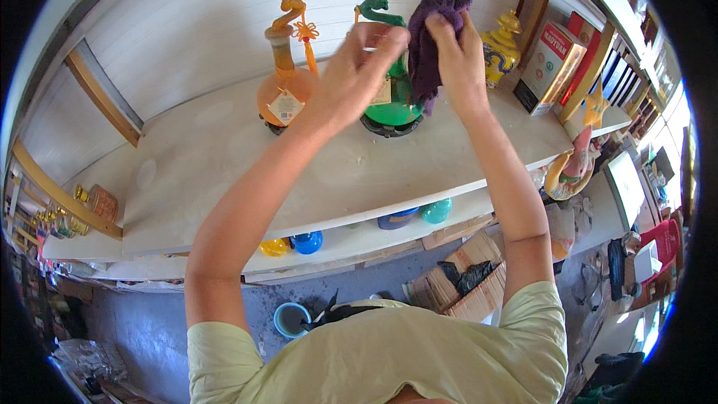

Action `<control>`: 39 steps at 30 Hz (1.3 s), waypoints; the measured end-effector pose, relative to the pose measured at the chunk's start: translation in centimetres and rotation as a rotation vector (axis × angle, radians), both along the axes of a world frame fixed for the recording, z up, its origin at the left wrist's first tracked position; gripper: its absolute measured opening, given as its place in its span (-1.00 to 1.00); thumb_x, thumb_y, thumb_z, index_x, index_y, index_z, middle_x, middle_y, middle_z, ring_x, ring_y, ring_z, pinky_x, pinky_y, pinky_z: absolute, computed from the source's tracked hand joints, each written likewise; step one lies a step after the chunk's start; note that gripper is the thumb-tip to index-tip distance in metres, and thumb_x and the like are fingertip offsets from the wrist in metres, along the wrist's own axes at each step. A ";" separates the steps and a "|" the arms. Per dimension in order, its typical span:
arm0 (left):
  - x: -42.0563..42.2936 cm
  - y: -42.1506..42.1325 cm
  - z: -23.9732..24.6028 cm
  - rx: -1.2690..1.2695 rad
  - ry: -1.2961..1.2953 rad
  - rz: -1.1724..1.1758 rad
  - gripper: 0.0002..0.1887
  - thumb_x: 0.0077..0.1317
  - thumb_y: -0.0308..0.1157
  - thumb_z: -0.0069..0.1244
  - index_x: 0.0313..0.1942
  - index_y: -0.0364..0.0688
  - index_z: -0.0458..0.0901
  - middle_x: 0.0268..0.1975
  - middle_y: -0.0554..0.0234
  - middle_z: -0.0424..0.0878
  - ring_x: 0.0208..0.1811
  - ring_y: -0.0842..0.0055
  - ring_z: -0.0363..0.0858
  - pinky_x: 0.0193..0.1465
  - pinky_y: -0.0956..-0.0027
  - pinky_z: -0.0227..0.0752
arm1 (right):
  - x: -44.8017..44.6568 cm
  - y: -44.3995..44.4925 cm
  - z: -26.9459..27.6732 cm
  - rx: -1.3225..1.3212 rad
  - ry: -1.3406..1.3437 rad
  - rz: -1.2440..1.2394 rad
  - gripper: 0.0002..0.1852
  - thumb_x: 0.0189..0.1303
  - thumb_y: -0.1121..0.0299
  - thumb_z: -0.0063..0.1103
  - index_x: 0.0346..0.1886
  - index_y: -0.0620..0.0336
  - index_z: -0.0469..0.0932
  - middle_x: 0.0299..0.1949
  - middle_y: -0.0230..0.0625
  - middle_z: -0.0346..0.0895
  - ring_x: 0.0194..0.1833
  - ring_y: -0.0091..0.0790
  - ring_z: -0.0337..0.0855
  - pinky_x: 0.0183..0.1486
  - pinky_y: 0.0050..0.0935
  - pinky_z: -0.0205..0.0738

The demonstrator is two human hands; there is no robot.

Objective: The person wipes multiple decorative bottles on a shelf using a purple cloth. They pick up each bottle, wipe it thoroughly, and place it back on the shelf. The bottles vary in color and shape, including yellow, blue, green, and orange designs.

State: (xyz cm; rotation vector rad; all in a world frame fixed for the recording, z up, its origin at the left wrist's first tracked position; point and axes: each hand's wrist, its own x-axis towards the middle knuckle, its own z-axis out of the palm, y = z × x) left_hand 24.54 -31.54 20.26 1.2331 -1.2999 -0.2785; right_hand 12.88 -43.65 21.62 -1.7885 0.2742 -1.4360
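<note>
My right hand [461, 59] grips a bunched purple cloth [423, 53], which hangs beside a green bottle [395, 114]. Blurred, my left hand [359, 76] is in front of that bottle's neck with its fingers curled; whether it touches or holds anything there is unclear. The bottle has a curved green top [377, 8], a paper tag and a dark base [392, 130]. To its left stands a similar orange bottle [266, 92] with an orange knotted tassel [306, 33] and a white tag [285, 106]. Both bottles are upright on a white shelf [224, 174].
Right of the cloth are a yellow lidded jar [501, 47] and an upright printed box [549, 67]. Blue and yellow items [307, 242] sit on the lower shelf. A bucket [291, 318] and flattened cardboard [471, 283] are on the floor. Wooden posts [104, 98] divide the shelving.
</note>
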 end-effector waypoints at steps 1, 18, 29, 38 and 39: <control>-1.2 0.0 -0.1 -0.009 0.065 -0.069 -0.12 0.34 0.28 -0.08 0.23 -0.45 0.27 -0.01 0.03 0.55 -0.11 0.55 0.54 -0.13 0.46 0.45 | -0.3 2.0 1.1 0.226 -0.065 0.133 -0.64 0.37 0.11 0.09 -0.16 0.29 0.50 -0.30 -0.40 0.53 -0.26 -0.51 0.47 -0.11 -0.43 0.44; -1.5 1.2 0.4 0.168 0.751 -0.365 -0.65 0.41 -0.17 0.04 0.03 -0.24 0.59 -0.10 0.29 0.69 -0.14 0.55 0.66 -0.02 0.43 0.54 | -1.8 -3.9 2.3 0.171 0.204 0.210 -0.67 0.25 0.20 0.29 -0.06 0.24 0.57 -0.21 -0.41 0.61 -0.15 -0.54 0.59 -0.05 -0.52 0.46; 0.7 2.3 0.7 0.033 -0.045 0.263 -0.50 0.28 -0.14 0.20 -0.01 -0.34 0.43 -0.15 0.17 0.65 -0.15 0.51 0.64 -0.04 0.40 0.52 | 4.4 -8.6 3.7 0.208 0.510 0.192 -0.75 0.20 0.07 0.26 -0.22 -0.02 0.69 -0.40 -0.60 0.59 -0.38 -0.68 0.52 -0.29 -0.61 0.41; 2.9 1.6 0.6 -0.130 -0.241 0.338 -0.52 0.24 -0.11 0.22 -0.08 -0.33 0.48 -0.22 0.10 0.67 -0.18 0.43 0.66 -0.05 0.34 0.50 | 8.2 -10.2 3.9 0.238 0.577 0.243 -0.78 0.20 0.11 0.25 -0.21 -0.02 0.70 -0.37 -0.56 0.59 -0.41 -0.64 0.51 -0.25 -0.60 0.45; 3.1 1.7 0.6 -0.117 -0.256 0.362 -0.52 0.25 -0.11 0.21 -0.08 -0.33 0.48 -0.22 0.10 0.67 -0.18 0.42 0.66 -0.05 0.34 0.50 | 8.2 -10.3 4.0 0.249 0.570 0.241 -0.77 0.19 0.12 0.26 -0.22 -0.01 0.70 -0.38 -0.56 0.59 -0.42 -0.64 0.50 -0.26 -0.60 0.44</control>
